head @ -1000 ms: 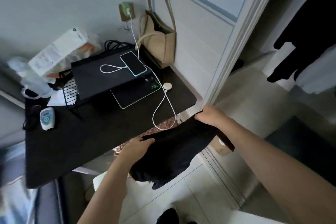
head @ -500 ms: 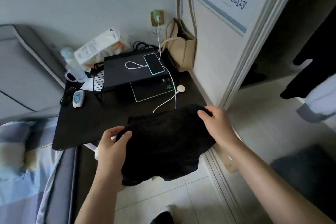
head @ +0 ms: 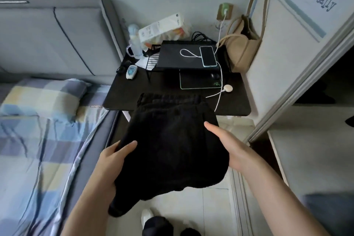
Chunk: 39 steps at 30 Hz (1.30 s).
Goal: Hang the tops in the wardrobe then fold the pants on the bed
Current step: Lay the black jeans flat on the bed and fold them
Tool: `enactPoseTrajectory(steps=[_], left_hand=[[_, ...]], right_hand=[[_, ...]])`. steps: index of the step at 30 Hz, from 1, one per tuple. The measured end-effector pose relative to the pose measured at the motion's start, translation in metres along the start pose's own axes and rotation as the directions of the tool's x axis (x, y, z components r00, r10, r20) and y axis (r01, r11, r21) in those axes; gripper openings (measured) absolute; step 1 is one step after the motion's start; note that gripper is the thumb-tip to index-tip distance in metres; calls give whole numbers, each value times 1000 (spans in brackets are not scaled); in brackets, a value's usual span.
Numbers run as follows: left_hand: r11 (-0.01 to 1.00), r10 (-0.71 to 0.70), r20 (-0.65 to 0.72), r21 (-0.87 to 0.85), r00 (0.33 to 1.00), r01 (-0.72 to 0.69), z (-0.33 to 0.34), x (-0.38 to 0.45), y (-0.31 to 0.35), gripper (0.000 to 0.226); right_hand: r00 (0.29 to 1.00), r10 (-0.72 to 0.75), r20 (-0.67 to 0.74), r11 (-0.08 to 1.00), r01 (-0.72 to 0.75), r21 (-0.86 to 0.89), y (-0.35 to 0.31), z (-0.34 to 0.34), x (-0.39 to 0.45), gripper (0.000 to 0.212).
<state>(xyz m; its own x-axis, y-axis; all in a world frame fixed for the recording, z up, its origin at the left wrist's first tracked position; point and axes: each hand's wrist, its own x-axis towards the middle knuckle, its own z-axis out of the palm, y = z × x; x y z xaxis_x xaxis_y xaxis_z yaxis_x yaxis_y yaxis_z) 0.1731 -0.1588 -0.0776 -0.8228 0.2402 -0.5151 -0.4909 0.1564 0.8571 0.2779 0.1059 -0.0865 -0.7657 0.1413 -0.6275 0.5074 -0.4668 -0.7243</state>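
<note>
Between bed (head: 44, 140) and counter (head: 134, 92), I carry the black pants (head: 172, 145) bundled: left hand (head: 113, 161) grasping one edge, thumb on top; right hand (head: 229, 147) supporting the other side, its grip released, for folding.

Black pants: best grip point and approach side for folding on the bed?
Probably the waistband, at its two corners. The pants lie flat across both hands, waistband at the far edge over the desk. Come in from left and right sides, pinching each corner so the legs hang.
</note>
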Motion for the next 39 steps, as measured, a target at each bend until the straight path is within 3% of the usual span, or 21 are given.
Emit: enactPoseTrajectory(steps=[2, 6, 9, 12, 15, 19, 21, 22, 24, 26, 29, 33, 36, 39], left_hand=[[998, 61, -37, -25, 997, -62, -22, -11, -6, 6], [988, 101, -118, -104, 988, -113, -74, -30, -17, 32], [983, 112, -204, -120, 973, -138, -119, -46, -26, 32], [980, 139, -285, -97, 948, -173, -168, -63, -38, 21], [987, 127, -433, -32, 893, -156, -219, -76, -52, 14], [988, 94, -643, 154, 760, 8, -291, -89, -65, 38], [965, 134, -697, 254, 704, 67, -319, -95, -63, 45], [971, 142, -680, 238, 719, 34, -328, -99, -59, 41], [987, 53, -519, -101, 853, -122, -339, -106, -47, 37], [894, 6, -343, -420, 939, -159, -354, -115, -39, 45], [833, -55, -456, -511, 888, -211, -380, -120, -45, 46], [723, -97, -504, -628, 858, -287, -410, -134, -69, 29], [684, -10, -497, -636, 867, -357, -419, -144, -79, 32], [678, 69, -497, -612, 865, -406, -426, -152, -82, 37]], right_hand=[[999, -46, 7, 998, 46, -36, 3, 20, 7, 37], [987, -138, 87, 990, 134, 52, 9, 67, 21, 33], [974, -32, 226, 995, 10, 99, 13, 114, 28, 33], [940, 91, 330, 994, -107, 31, 21, 174, 36, 33], [912, 86, 400, 995, -101, 16, 33, 239, 39, 35], [842, 77, 534, 997, -79, -20, 60, 344, 35, 32], [810, 47, 584, 998, -15, -60, 78, 396, 28, 25], [800, 34, 599, 993, 40, -111, 88, 420, 24, 25], [755, 22, 655, 954, 180, -239, 110, 460, 12, 35], [645, 84, 759, 894, 288, -344, 139, 495, -1, 56], [545, 206, 813, 833, 338, -438, 174, 528, -15, 81], [602, 226, 766, 837, 282, -469, 201, 555, -19, 70], [666, 164, 728, 811, 329, -483, 215, 567, -17, 47], [729, 100, 678, 759, 384, -525, 222, 578, -15, 42]])
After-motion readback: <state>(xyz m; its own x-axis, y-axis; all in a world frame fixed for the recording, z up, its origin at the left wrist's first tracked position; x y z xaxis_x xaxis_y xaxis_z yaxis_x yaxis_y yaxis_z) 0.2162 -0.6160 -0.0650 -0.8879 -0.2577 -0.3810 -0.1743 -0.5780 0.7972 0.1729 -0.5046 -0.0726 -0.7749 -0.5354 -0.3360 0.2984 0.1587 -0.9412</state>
